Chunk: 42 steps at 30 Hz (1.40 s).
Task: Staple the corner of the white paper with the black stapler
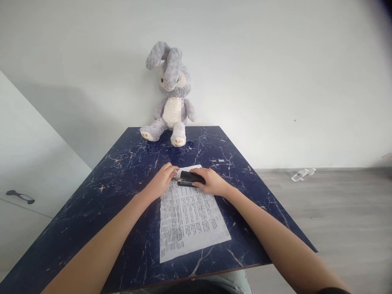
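Observation:
My right hand is wrapped around the back of a black stapler, whose top arm stands apart from its base. The stapler is over the upper part of a printed sheet of paper. At the stapler's front end my left hand has its fingers curled in, close to a small metallic piece between hand and stapler. Whether the fingertips pinch that piece is too small to tell. The paper lies flat on the table, its top left corner partly hidden by my left hand.
A dark blue marbled table stands against the wall. A grey plush rabbit sits at its far edge. A small pale strip lies right of the paper. On the floor is a clear plastic bottle. A cabinet handle shows at left.

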{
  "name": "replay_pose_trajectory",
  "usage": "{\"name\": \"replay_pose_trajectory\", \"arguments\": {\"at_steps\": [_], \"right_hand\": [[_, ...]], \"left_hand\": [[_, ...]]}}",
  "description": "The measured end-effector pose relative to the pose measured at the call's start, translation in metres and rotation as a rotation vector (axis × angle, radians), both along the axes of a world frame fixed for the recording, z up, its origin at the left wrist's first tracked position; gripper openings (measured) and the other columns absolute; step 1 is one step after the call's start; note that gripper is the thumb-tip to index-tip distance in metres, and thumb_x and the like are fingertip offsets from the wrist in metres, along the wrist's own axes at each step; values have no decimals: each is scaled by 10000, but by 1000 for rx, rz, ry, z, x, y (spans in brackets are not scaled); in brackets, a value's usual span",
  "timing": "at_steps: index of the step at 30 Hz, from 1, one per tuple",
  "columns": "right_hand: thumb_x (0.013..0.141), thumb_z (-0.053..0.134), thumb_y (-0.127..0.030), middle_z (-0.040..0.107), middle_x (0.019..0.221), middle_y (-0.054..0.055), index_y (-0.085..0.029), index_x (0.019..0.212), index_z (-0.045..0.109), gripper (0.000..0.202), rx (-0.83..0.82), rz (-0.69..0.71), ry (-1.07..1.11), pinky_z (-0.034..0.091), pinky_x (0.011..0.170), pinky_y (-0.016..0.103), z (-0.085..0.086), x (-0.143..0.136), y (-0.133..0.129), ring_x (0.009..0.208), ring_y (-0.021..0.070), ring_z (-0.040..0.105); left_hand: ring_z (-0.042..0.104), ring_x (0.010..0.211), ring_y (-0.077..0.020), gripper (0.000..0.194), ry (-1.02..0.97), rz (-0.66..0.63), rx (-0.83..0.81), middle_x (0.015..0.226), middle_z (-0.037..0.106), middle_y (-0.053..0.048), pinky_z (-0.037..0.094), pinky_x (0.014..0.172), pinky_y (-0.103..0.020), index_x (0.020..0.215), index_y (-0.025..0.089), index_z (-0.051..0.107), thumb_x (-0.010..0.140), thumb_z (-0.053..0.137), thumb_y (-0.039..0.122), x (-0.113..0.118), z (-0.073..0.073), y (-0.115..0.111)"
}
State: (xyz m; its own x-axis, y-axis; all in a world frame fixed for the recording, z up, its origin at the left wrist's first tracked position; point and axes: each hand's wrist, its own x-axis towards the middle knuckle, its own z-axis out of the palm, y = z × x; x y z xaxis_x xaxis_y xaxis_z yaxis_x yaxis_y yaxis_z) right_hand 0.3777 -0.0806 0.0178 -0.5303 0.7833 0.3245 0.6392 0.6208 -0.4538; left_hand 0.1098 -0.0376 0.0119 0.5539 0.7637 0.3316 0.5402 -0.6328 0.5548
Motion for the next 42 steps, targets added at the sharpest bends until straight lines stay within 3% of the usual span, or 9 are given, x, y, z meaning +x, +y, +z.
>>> {"name": "replay_pose_trajectory", "arguments": {"at_steps": [8, 14, 19, 28, 35, 42], "right_hand": [[943, 691, -260, 728, 1145, 114, -196, 1336, 602, 409, -3, -1, -14, 527, 868, 392, 1, 0, -1, 989, 271, 689], [952, 681, -256, 723, 1132, 107, -201, 1334, 594, 396, -10, 15, -13, 521, 853, 379, 1, 1, -1, 985, 262, 677], [952, 682, -253, 718, 1166, 123, -189, 1360, 579, 425, -8, 16, -13, 523, 880, 402, -1, 1, 0, 1011, 275, 681], [962, 676, -263, 718, 1178, 128, -190, 1371, 581, 426, -10, 30, -14, 525, 889, 406, -1, 1, 1, 1025, 279, 682], [961, 675, -263, 717, 1175, 125, -194, 1350, 592, 404, -5, 21, -10, 526, 893, 403, -1, 2, 1, 1026, 276, 678], [961, 673, -264, 716, 1172, 123, -188, 1341, 588, 397, -3, 25, -11, 524, 894, 402, 0, 2, 1, 1024, 276, 675]], "left_hand": [[590, 1101, -253, 312, 96, -83, 27, 1148, 585, -101, 477, 960, -382, 1216, 204, 622, 1100, 342, 276, -4, 1, 0], [617, 1057, -252, 213, 257, -151, 207, 1162, 643, -81, 440, 937, -414, 1071, 206, 693, 1057, 485, 246, -6, 6, -1], [632, 1078, -251, 239, 265, -156, 163, 1157, 659, -74, 453, 920, -389, 1059, 226, 748, 1043, 518, 288, -9, 1, 2], [673, 943, -214, 225, 49, -152, -22, 1070, 674, -72, 499, 841, -336, 1074, 211, 777, 1009, 566, 255, -7, -7, 6], [683, 877, -203, 252, 45, -109, 44, 1032, 686, -68, 503, 804, -332, 1017, 213, 797, 1022, 547, 243, -3, -7, 1], [728, 974, -237, 250, -105, -65, 60, 1084, 777, -69, 555, 892, -360, 1091, 238, 805, 1015, 575, 299, -5, -2, 3]]}}
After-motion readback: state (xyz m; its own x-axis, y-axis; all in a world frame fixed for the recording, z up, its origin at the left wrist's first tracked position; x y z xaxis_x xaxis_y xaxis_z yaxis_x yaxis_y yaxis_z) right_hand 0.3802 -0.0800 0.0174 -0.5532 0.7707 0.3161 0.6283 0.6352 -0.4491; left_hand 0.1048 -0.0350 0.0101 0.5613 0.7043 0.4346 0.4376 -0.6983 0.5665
